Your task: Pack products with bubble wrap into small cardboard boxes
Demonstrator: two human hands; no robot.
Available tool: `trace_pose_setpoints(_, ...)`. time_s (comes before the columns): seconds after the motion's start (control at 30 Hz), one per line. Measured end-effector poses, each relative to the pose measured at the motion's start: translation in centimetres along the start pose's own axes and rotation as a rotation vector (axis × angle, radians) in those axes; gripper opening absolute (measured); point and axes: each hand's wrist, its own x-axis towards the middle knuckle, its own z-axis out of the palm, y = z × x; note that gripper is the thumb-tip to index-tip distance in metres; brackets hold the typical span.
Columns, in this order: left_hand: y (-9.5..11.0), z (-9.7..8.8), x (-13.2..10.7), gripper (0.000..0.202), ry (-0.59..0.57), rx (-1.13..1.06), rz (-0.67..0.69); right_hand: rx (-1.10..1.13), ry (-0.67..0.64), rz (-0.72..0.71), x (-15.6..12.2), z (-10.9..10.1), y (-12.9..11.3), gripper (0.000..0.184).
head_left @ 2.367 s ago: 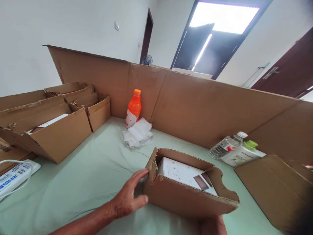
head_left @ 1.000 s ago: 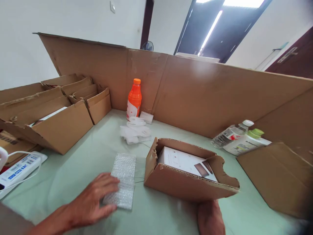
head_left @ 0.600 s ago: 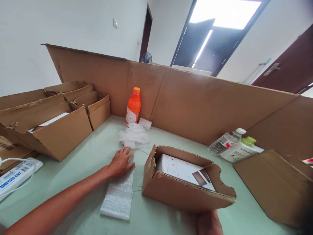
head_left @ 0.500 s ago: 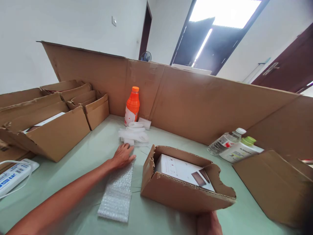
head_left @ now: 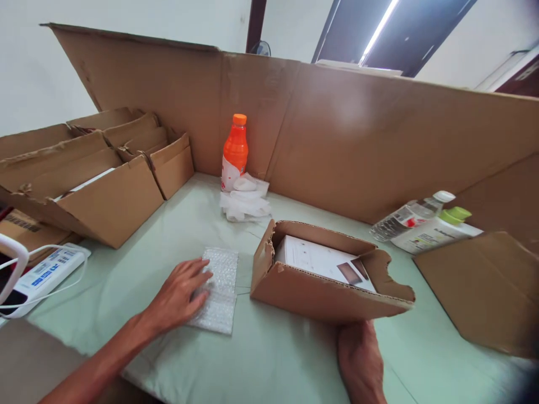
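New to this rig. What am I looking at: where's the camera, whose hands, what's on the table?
No machine: a person works bare-handed, and the single camera sits on their head, looking forward and down. The left hand lies flat on a bubble wrap sheet on the green cloth. The right hand is at the near wall of an open cardboard box holding a white box; whether it grips is hidden. Behind are an orange bottle, crumpled white wrapping, a clear bottle and a green-capped bottle lying at the right, cartons at the left and a cardboard screen.
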Motion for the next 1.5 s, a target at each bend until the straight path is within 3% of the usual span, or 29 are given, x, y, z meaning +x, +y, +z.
trace_pose_setpoints(0.07,0.8,0.3,-2.7,0.043,0.03,-0.02,0.003,-0.079,-0.019,-0.007,0.1,0.3,0.0,0.057)
trace_pose_setpoints(0.13,1.3,0.9,-3.8,0.052,0.044,-0.017,-0.022,-0.166,-0.021,0.014,-0.1,0.3,-0.2,0.06)
trace_pose_setpoints(0.23,1.6,1.5,-3.5,0.055,0.055,0.0,-0.045,-0.311,0.045,0.038,-1.2,-0.6,-1.4,0.058)
trace_pose_setpoints(0.33,1.9,1.6,-2.9,0.051,0.063,0.019,-0.046,-0.519,0.093,-0.059,-3.9,-2.0,-3.4,0.055)
trace_pose_setpoints(0.4,2.1,1.4,-2.8,0.043,0.09,0.04,-0.043,-0.671,0.05,-0.141,-6.2,-2.7,-4.3,0.052)
trace_pose_setpoints(0.57,2.0,1.1,-3.5,0.029,0.231,0.051,0.016,-0.741,-0.255,-0.3,-10.3,-1.9,-3.2,0.035)
trace_pose_setpoints(0.7,1.9,0.7,-4.3,0.032,0.301,0.024,0.037,-0.74,-0.586,-0.462,-10.5,1.5,-1.8,0.03)
trace_pose_setpoints(0.83,2.5,-0.4,-5.6,0.029,0.341,-0.162,0.071,-0.758,-0.795,-0.503,-9.9,5.2,-3.2,0.032)
trace_pose_setpoints(0.97,4.1,-1.8,-7.8,0.025,0.281,-0.38,0.035,-0.761,-0.952,-0.555,-9.8,7.1,-5.2,0.038)
trace_pose_setpoints(1.1,5.5,-2.5,-9.4,0.022,0.115,-0.513,-0.147,-0.747,-1.066,-0.537,-10.6,6.9,-5.0,0.054)
trace_pose_setpoints(1.23,5.4,-2.2,-8.8,0.025,-0.072,-0.554,-0.356,-0.682,-0.968,-0.482,-12.1,6.5,-3.4,0.043)
trace_pose_setpoints(1.37,4.5,-1.2,-7.4,0.028,-0.141,-0.496,-0.426,-0.612,-0.753,-0.644,-14.2,6.9,-2.4,0.035)
trace_pose_setpoints(1.5,3.7,0.0,-7.0,0.029,-0.127,-0.356,-0.415,-0.697,-0.942,-0.702,-15.8,8.3,-1.7,0.042)
